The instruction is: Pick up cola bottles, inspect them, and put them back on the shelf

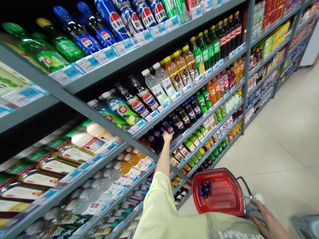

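Along a supermarket aisle, a person stands beside tall shelving and reaches the left hand (167,136) into a lower shelf (178,142). Its fingers are at a small, dark Pepsi bottle (169,128) in a row of similar bottles; whether they are closed around it cannot be told from this angle. The forearm comes out of a pale yellow-green sleeve (159,192).

Directly above that row, larger Pepsi bottles (139,108) stand beside clear bottles with white caps (161,81) and orange Gatorade bottles (175,73). Farther along the lower row are green 7-Up bottles (200,102), and Pepsi cans (146,16) line the top shelf.

On the pale tiled floor (274,156), close to the shelving, sits a red shopping basket (224,196). A small cluster of blue-capped bottles (205,189) stands at its shelf-side end. The right hand (267,215) is loose, fingers extended and wrapped around nothing, near the basket's dark handle (246,186); whether it touches the handle is unclear.
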Available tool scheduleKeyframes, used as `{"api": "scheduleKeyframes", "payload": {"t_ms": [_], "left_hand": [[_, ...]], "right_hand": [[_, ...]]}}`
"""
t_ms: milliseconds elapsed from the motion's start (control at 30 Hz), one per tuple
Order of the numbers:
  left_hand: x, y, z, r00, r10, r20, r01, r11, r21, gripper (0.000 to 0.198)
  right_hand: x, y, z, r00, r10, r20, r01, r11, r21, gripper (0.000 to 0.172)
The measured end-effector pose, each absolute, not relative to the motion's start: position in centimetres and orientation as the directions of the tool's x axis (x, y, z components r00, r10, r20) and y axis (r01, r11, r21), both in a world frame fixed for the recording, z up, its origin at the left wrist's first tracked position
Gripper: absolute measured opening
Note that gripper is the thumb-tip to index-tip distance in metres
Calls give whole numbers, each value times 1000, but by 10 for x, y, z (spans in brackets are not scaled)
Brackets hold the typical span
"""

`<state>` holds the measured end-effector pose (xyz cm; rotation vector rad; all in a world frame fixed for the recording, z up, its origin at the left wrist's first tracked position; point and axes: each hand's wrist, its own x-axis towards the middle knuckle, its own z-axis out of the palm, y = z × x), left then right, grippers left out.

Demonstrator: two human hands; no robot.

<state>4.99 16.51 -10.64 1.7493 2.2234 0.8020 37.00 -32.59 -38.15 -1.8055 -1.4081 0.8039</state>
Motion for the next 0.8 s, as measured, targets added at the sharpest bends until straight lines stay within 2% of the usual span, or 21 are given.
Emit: {"api": "scheduleKeyframes", "payload": {"t_ms": [200,367,600,800], "left_hand": [[51,182,-106,-270,944,188,838,134,529,75],[51,187,-107,-248,947,205,819,92,566,67],[56,188,-109,-241,944,225,806,65,589,61],[65,195,-110,-233,944,233,829,67,555,61]], "right_hand": [[373,-318,-364,335,939,-82,481,-245,-842,70],[376,-311,-360,318,947,-45,496,-207,-844,61],[377,-311,-379,274,957,-92,536,-232,-812,71],[377,-308,-372,285,948,-142,509,-275,-815,75]]}}
